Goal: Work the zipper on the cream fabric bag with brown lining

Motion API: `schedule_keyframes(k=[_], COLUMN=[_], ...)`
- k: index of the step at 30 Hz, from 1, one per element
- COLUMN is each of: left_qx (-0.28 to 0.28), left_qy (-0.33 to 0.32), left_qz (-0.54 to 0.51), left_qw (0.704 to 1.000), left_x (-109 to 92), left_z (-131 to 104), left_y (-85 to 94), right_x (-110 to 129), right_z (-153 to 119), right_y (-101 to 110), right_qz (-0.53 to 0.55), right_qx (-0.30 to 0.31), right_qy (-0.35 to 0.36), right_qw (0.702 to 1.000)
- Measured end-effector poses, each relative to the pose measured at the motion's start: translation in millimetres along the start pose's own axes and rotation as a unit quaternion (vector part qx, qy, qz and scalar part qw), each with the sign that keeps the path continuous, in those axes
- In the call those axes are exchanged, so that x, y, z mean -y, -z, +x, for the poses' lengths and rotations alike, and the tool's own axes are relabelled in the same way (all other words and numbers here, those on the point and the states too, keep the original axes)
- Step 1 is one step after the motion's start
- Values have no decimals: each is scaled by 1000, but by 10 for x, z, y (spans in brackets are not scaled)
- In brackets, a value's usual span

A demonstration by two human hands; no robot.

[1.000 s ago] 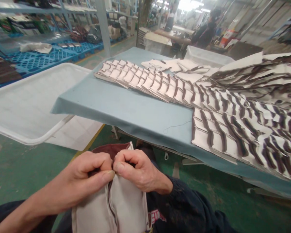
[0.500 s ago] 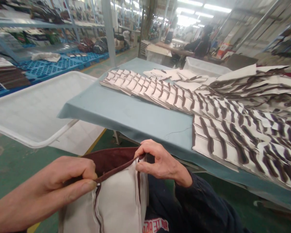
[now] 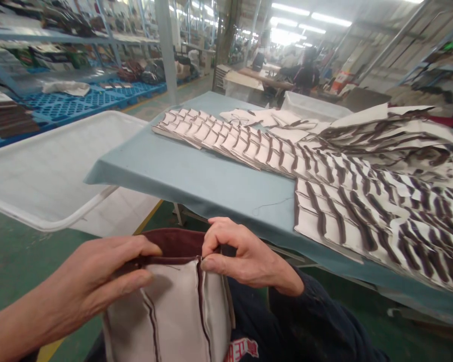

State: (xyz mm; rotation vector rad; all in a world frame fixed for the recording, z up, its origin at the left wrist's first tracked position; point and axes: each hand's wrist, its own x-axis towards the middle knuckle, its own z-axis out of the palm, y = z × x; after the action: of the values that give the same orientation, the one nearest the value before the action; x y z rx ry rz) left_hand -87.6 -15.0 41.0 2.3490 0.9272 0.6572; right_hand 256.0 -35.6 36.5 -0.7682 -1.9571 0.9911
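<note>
Low in the view is a bag-like sewn fabric piece, cream outside with dark seams and maroon inside its open top. My left hand is closed on the left part of its top edge, fingers over the rim and thumb against the cream side. At the right part of the edge, my right hand pinches the rim beside a dark seam, between thumb and forefinger. The lower end of the piece runs out of view at the bottom.
A table with a blue-green cover stands ahead, bearing overlapping rows of cream pieces with dark edges. To the left is a white plastic tub. Blue pallets and shelving lie behind it. People sit farther back.
My right hand has shifted slightly left with the rim. The top edge between my hands now runs nearly level instead of slanting, and the cream side faces me more. My left fingers have straightened somewhat.
</note>
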Motion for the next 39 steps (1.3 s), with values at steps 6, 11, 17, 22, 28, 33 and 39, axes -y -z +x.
schedule_keyframes(k=[6, 11, 17, 22, 28, 33, 39], left_qx=[107, 74, 96, 105, 51, 36, 5], left_qy=[-9, 11, -7, -8, -35, -88, -161], left_qz=[-156, -203, -213, -160, -120, -57, 59], left_qw=[982, 976, 972, 981, 991, 994, 985], left_x=[-221, -247, -232, -312, -233, -206, -311], left_z=[332, 478, 438, 447, 452, 441, 422], left_y=[-63, -273, -291, -157, -164, -193, -188], right_x=[87, 72, -14, -29, -5, -5, 18], right_z=[74, 54, 27, 40, 40, 47, 59], right_y=[-82, -107, -105, -119, -201, -241, -274], right_qz=[8, -4, -33, -45, -32, 3, -4], right_qx=[6, -9, 11, -7, -35, -43, -41], right_qy=[30, 45, 31, 49, -22, -63, -52], right_qw=[1000, 999, 999, 998, 999, 997, 998])
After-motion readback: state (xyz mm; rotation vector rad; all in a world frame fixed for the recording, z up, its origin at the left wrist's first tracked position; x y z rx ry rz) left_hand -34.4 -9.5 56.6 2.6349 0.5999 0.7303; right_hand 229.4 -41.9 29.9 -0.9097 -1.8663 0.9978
